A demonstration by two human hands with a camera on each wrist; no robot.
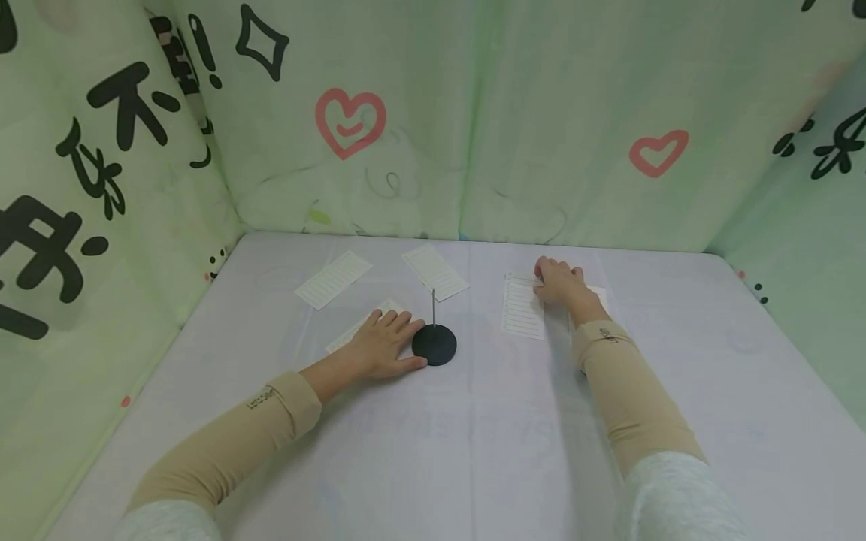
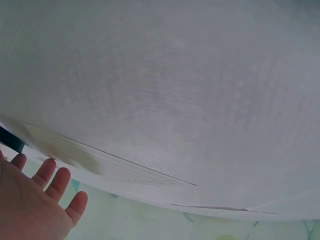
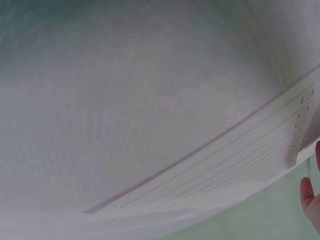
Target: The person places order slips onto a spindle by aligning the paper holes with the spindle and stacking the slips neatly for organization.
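Note:
In the head view a paper spike, a black round base with a thin upright metal rod, stands on the table. My left hand lies at its left with fingers spread, thumb and index finger touching the base's edge. Partly beneath that hand is a lined paper slip. My right hand is bent over the right edge of another lined slip, its thumb at the paper; whether it pinches it I cannot tell. The right wrist view shows a lined slip and only a few fingertips.
Two more lined slips, one at the left and one behind the rod, lie toward the back of the white table. Another slip is partly hidden by the right hand. Green printed curtains enclose the back and sides.

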